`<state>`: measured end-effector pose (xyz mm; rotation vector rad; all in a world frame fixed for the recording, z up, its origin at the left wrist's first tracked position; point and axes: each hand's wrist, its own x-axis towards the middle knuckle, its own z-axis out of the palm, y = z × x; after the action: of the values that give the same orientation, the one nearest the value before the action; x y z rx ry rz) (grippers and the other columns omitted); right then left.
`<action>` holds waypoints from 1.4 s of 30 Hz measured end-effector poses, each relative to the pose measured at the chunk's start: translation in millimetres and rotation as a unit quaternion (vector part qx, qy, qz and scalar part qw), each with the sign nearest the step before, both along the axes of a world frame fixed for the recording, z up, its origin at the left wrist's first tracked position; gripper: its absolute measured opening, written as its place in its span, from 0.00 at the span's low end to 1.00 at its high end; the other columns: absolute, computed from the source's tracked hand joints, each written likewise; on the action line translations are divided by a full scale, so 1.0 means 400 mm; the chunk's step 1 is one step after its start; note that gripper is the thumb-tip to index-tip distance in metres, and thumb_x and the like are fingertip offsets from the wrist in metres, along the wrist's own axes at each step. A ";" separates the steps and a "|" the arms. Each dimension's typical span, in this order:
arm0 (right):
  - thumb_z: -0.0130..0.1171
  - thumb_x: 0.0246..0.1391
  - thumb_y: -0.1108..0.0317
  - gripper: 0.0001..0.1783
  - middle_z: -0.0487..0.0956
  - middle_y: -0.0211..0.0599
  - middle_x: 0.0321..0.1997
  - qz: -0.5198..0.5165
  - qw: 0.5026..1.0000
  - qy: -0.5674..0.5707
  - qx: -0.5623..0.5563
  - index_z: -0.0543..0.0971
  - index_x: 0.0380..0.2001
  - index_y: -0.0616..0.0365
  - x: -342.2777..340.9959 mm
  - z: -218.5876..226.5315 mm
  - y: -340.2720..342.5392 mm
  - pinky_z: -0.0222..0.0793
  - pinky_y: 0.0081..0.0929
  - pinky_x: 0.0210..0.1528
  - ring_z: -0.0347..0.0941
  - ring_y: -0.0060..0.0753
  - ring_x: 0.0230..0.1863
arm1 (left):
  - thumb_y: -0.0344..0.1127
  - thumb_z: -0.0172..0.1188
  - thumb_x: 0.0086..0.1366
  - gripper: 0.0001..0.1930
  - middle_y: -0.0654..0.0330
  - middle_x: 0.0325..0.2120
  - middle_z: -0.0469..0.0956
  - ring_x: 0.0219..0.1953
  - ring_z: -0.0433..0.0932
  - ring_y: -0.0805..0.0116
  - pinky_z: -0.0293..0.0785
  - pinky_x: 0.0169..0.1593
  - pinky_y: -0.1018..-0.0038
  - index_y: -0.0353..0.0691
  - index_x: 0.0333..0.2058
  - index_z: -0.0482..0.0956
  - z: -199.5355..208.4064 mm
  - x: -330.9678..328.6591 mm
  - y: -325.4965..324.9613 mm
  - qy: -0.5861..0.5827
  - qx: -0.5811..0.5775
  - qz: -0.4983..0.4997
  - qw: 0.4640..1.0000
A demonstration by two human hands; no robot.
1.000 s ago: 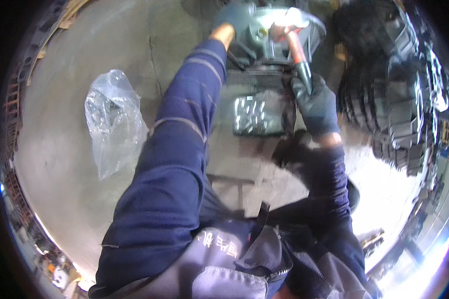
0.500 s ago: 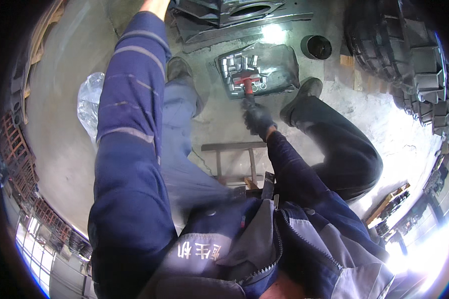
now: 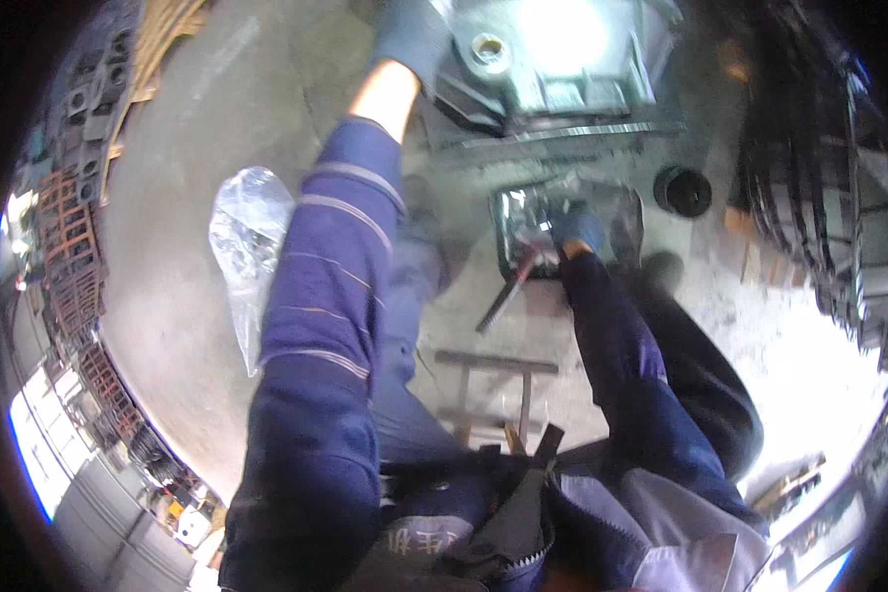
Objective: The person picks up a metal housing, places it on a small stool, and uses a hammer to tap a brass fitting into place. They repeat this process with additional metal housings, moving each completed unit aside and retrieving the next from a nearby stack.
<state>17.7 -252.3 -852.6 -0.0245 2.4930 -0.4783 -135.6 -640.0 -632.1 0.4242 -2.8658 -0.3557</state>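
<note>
The left hand (image 3: 412, 41), in a dark glove, is at the top edge of the view, beside the left side of the casting (image 3: 602, 94); whether it touches the casting, and whether its fingers are spread or closed on something, I cannot tell; the casting lies at the top centre, its upper part cut off by the edge of the view, a bright patch of light across it and a ring (image 3: 488, 53) at its left; the right hand (image 3: 576, 227), also gloved, is low over the tray (image 3: 624, 215), among small shiny parts (image 3: 515, 205); a bright bit shows at its fingertips, but blur hides whether they pinch it; the tray is on the floor (image 3: 168, 296), on the person's side of the casting; the hammer (image 3: 508, 292) lies slanting just left of the right hand, its red end over the tray and its dark handle reaching past the near rim; a black cup (image 3: 683, 191) stands to the right of the tray; a clear bag (image 3: 251, 237) lies left of the left sleeve (image 3: 321, 286); a metal frame (image 3: 496, 363) is nearer the person.
</note>
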 end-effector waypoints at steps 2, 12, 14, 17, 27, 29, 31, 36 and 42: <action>0.64 0.54 0.42 0.25 0.86 0.48 0.46 0.017 0.999 -0.027 -0.019 0.87 0.41 0.53 -0.017 -0.048 0.021 0.78 0.46 0.51 0.82 0.55 0.50 | 0.53 0.47 0.72 0.26 0.39 0.47 0.82 0.51 0.81 0.41 0.75 0.53 0.52 0.36 0.47 0.84 0.027 0.014 0.028 -0.007 0.011 0.004 1.000; 0.60 0.66 0.54 0.17 0.77 0.27 0.26 -0.273 0.832 -0.030 -0.483 0.82 0.35 0.58 -0.093 0.550 0.030 0.66 0.24 0.23 0.69 0.19 0.20 | 0.54 0.46 0.72 0.27 0.38 0.47 0.81 0.52 0.79 0.38 0.74 0.56 0.51 0.37 0.46 0.85 0.178 0.074 0.127 -0.008 0.202 0.103 0.974; 0.59 0.66 0.53 0.20 0.78 0.28 0.26 -0.201 0.849 -0.026 -0.488 0.81 0.41 0.62 -0.142 0.720 -0.023 0.64 0.23 0.23 0.69 0.21 0.21 | 0.54 0.50 0.70 0.27 0.39 0.53 0.79 0.56 0.78 0.40 0.72 0.60 0.53 0.37 0.50 0.84 0.176 0.071 0.123 -0.045 0.162 0.058 0.984; 0.56 0.68 0.57 0.21 0.80 0.31 0.31 -0.106 0.840 -0.050 -0.530 0.77 0.53 0.65 -0.232 0.874 -0.113 0.66 0.18 0.26 0.71 0.17 0.25 | 0.57 0.51 0.70 0.29 0.40 0.53 0.79 0.57 0.78 0.41 0.72 0.61 0.54 0.37 0.51 0.84 0.171 0.069 0.119 -0.023 0.282 0.142 0.949; 0.64 0.63 0.59 0.16 0.82 0.29 0.33 0.250 0.934 0.160 -0.199 0.84 0.45 0.61 -0.423 0.907 -0.346 0.72 0.21 0.35 0.75 0.17 0.31 | 0.59 0.48 0.71 0.29 0.41 0.51 0.81 0.55 0.79 0.40 0.73 0.59 0.53 0.38 0.49 0.85 0.181 0.080 0.123 -0.013 0.292 0.104 0.951; 0.63 0.63 0.58 0.18 0.85 0.35 0.37 0.317 0.907 0.222 -0.164 0.84 0.48 0.59 -0.422 0.933 -0.382 0.76 0.29 0.38 0.79 0.27 0.31 | 0.55 0.46 0.73 0.28 0.38 0.50 0.80 0.55 0.78 0.38 0.72 0.57 0.53 0.35 0.48 0.84 0.175 0.080 0.119 -0.015 0.274 0.071 0.959; 0.63 0.60 0.54 0.20 0.87 0.45 0.45 0.433 0.801 0.323 -0.258 0.85 0.47 0.57 -0.416 0.955 -0.404 0.77 0.46 0.45 0.83 0.51 0.40 | 0.54 0.48 0.74 0.27 0.39 0.53 0.79 0.55 0.79 0.42 0.74 0.52 0.52 0.33 0.47 0.83 0.168 0.079 0.117 -0.052 0.256 0.047 0.964; 0.56 0.59 0.50 0.20 0.86 0.48 0.37 0.224 0.875 0.387 -0.186 0.86 0.37 0.54 -0.306 0.844 -0.334 0.76 0.46 0.43 0.83 0.52 0.40 | 0.57 0.47 0.72 0.29 0.40 0.56 0.77 0.61 0.76 0.44 0.72 0.60 0.55 0.36 0.51 0.83 0.158 0.071 0.126 0.032 0.346 0.139 0.927; 0.63 0.63 0.53 0.23 0.83 0.45 0.41 -0.036 0.987 -0.004 -0.155 0.79 0.49 0.62 0.227 0.417 -0.027 0.74 0.40 0.47 0.79 0.43 0.45 | 0.58 0.45 0.73 0.31 0.37 0.44 0.81 0.52 0.80 0.40 0.75 0.54 0.52 0.33 0.43 0.85 0.123 0.024 0.112 0.023 0.256 0.117 0.959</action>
<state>108.5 -263.1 -686.0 -0.0558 2.3947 -0.8895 -125.8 -595.2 -582.7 0.8190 -2.6095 -1.0501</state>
